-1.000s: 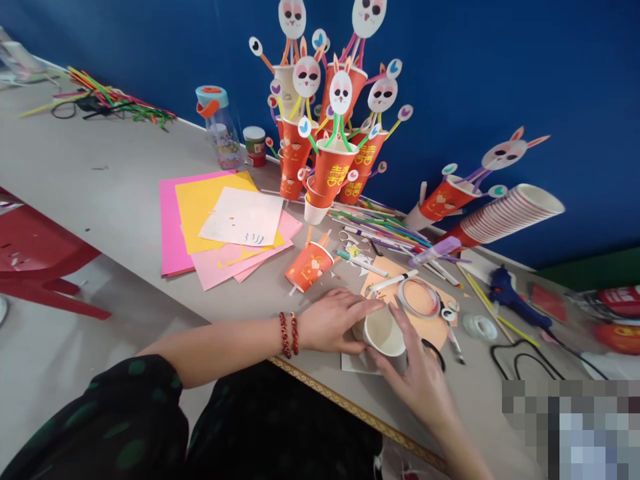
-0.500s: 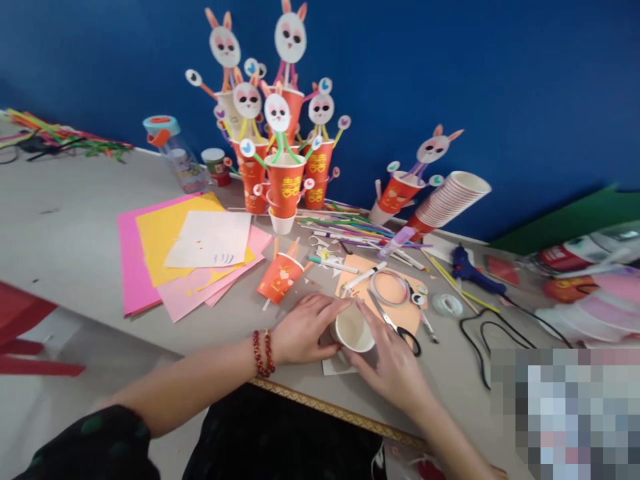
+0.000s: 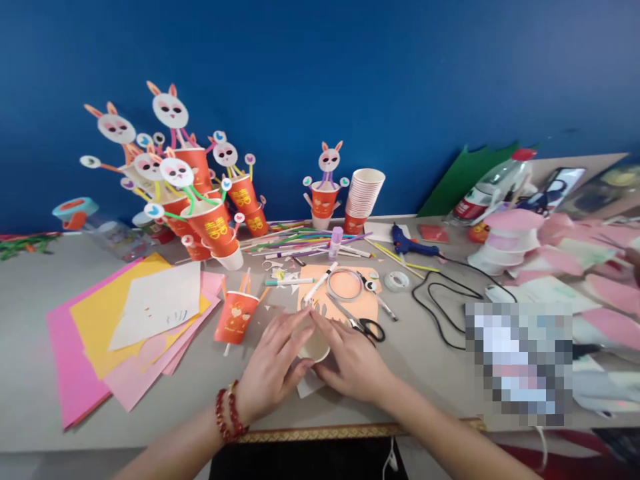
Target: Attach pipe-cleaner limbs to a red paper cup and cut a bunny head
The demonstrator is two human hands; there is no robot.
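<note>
Between my two hands stands a paper cup (image 3: 317,348), its open mouth facing up and its outside mostly hidden by my fingers. My left hand (image 3: 273,360) wraps the cup's left side, its fingers reaching over the far rim. From the right, my right hand (image 3: 353,360) closes round the other side, and the fingertips of both hands nearly meet behind the rim. A small white paper piece (image 3: 310,385) shows at the cup's near side. Left of my hands, a red paper cup (image 3: 236,317) with sticks through it rests on the table.
Rabbit-faced cup figures (image 3: 210,220) stand at the back left, near coloured paper sheets (image 3: 155,307). Scissors (image 3: 370,328), a tape roll (image 3: 397,281) and a marker (image 3: 320,281) lie beyond my hands. A cup stack (image 3: 367,193), glue gun (image 3: 413,243) and black cord (image 3: 417,313) are to the right.
The view has swung to the right, so the table's things appear further left. Both hands stay round the paper cup, with my left fingers now covering more of its mouth.
</note>
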